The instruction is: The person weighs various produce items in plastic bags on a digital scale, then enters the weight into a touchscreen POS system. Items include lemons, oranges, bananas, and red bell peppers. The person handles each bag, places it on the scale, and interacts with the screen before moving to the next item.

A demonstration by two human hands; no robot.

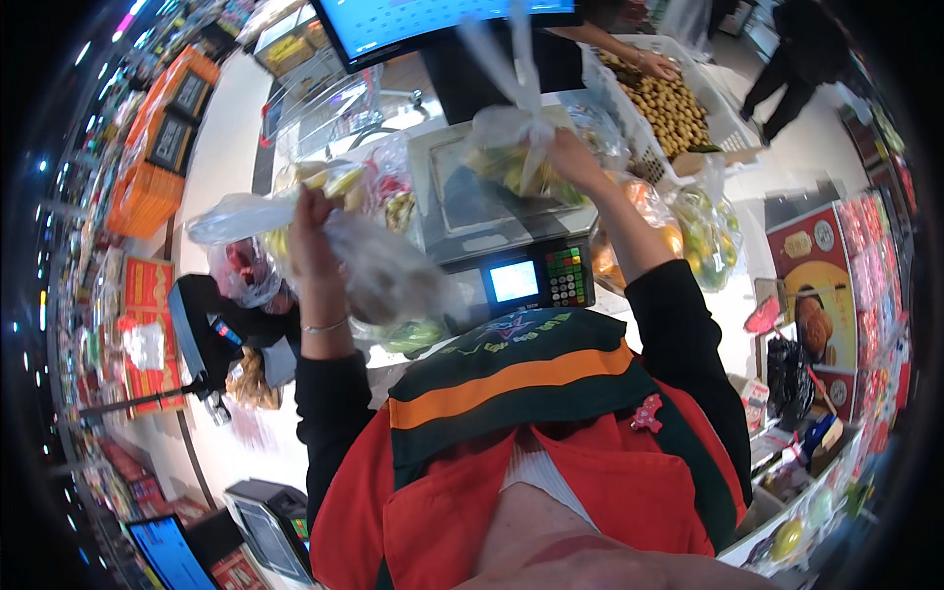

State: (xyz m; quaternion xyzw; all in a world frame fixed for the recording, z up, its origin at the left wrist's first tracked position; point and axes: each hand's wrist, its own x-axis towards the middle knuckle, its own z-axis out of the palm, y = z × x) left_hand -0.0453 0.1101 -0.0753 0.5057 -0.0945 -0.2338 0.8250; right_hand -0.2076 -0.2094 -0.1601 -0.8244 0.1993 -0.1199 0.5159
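Observation:
My right hand (pixel 579 158) grips the gathered neck of a clear plastic bag (pixel 501 166) with yellow-green produce inside, probably fruit. This bag is over the platform of a weighing scale (pixel 461 232); whether it rests there I cannot tell. The scale's lit display (pixel 514 282) and keypad (pixel 566 280) face me. Left of the scale, my left hand (pixel 313 240) is closed on a translucent plastic bag (pixel 398 269), blurred, with brownish contents. Several bagged goods lie behind that hand, among them a bag with something red (pixel 243 273).
A white plastic crate (pixel 627 122) of round brown fruit (pixel 667 110) stands back right, another person's hand (pixel 656 65) in it. Bagged oranges (pixel 667 240) and green-yellow fruit (pixel 704 236) lie right of the scale. A monitor (pixel 450 29) rises behind it; a black stand-mounted device (pixel 195 339) is at left.

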